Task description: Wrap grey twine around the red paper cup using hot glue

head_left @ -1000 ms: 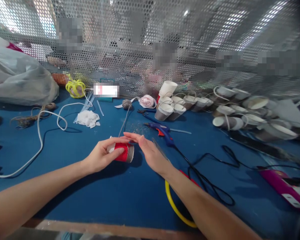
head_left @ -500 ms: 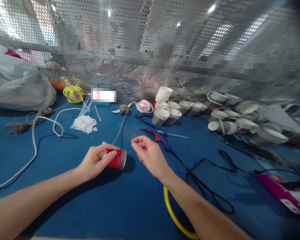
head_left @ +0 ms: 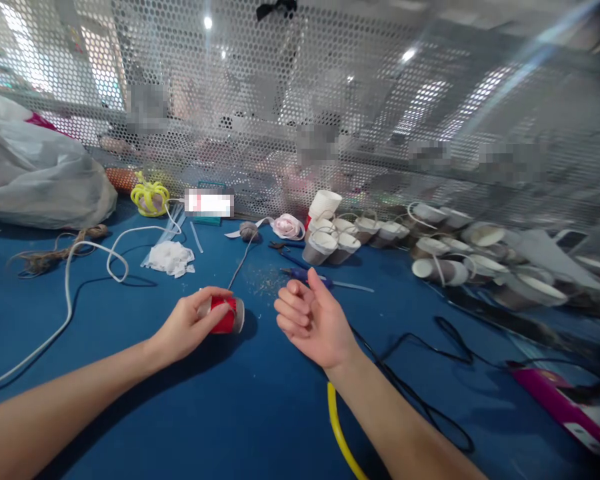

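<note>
Left hand [head_left: 186, 327] curls around the red cup [head_left: 233, 315].

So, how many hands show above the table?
2: the left hand holds the red-banded cup; the right hand, loosely curled, is apart from it. Others behind the mesh may be hidden.

Txt, labels, brands, nos., signs; none legible

Left-hand grip [head_left: 187, 323] round red-banded cup [head_left: 231, 321], tipped sideways over blue desk [head_left: 260, 407]. Grey yarn [head_left: 239, 265] runs from its ball [head_left: 249, 231] down towards cup. Right-hand grip [head_left: 313, 323] apart from cup, fingers loosely curled, partly hiding glue gun [head_left: 296, 273]. White-rimmed cups [head_left: 320, 247] grouped behind.
</note>
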Demonstrator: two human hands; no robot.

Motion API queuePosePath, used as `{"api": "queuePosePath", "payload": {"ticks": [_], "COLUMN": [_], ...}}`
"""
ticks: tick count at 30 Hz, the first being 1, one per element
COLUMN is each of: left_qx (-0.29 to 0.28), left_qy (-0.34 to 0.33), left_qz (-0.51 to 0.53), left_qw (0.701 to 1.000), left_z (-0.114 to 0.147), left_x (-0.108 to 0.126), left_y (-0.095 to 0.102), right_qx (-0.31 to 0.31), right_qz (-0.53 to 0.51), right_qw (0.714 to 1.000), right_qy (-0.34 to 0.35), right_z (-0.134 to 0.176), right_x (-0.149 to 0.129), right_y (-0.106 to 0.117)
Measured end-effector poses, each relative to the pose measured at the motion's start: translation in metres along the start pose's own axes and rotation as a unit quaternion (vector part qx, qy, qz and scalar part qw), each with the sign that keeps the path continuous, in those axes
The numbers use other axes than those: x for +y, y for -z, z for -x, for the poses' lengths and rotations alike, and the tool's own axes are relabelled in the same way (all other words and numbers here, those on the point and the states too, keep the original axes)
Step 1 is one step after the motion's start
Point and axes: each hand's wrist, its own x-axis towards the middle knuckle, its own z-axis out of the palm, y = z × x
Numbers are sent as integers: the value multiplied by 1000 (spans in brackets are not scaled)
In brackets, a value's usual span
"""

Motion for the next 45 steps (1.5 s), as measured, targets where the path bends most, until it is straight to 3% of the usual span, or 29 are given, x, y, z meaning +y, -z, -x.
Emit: {"api": "queuePosePath", "payload": {"ticks": [5,8,10,12,14,16,18,19,21,23,25,28,30,32,34,35,36,39,42,45], "left_qx": [-1,9,54,126,124,9,-113,-135,-134,-119,-143,-175,-118,-41,38,43,30,-86,-121,-137], "left_qy": [35,63,38,-44,-146,-211,-179,-142,-94,-78,-50,-12,-33,-31,-49,-37,-12,52,86,102], "left_qz": [-121,-289,-384,-408,-316,-139,60,139,220,229,178,64,5,-97,-247,-297,-325,-304,-169,-24], "left_qw": [992,955,921,903,929,968,975,971,962,963,972,982,992,994,967,953,945,947,974,985], "left_z": [-6,-11,-11,-6,2,12,20,22,22,20,18,15,12,8,7,7,9,15,17,11], "left_x": [2,9,16,25,36,46,54,58,62,63,65,68,67,62,52,46,40,24,16,10], "left_y": [11,25,33,35,27,9,-16,-27,-45,-52,-46,-18,6,29,46,51,54,51,41,33], "right_qx": [-27,-37,-48,-66,-94,-132,-167,-165,-128,-81,-41,79,145,170,194,218,245,308,302,291], "right_qz": [-2,15,43,87,156,241,283,293,312,359,438,571,633,680,729,754,776,826,833,827], "right_qw": [1000,999,998,993,982,959,943,940,940,927,887,774,705,657,601,566,535,462,461,480], "right_qy": [-1,6,19,37,56,65,55,52,55,75,140,261,285,277,263,251,227,100,42,29], "right_z": [1,0,1,5,12,20,26,28,29,28,25,19,16,15,14,13,12,5,-5,-15], "right_x": [-1,0,3,8,16,23,28,29,27,21,12,-2,-10,-20,-33,-39,-47,-65,-74,-74], "right_y": [3,4,2,-2,-9,-16,-21,-22,-21,-16,-11,-8,-10,-10,-6,-1,5,30,56,74]}}
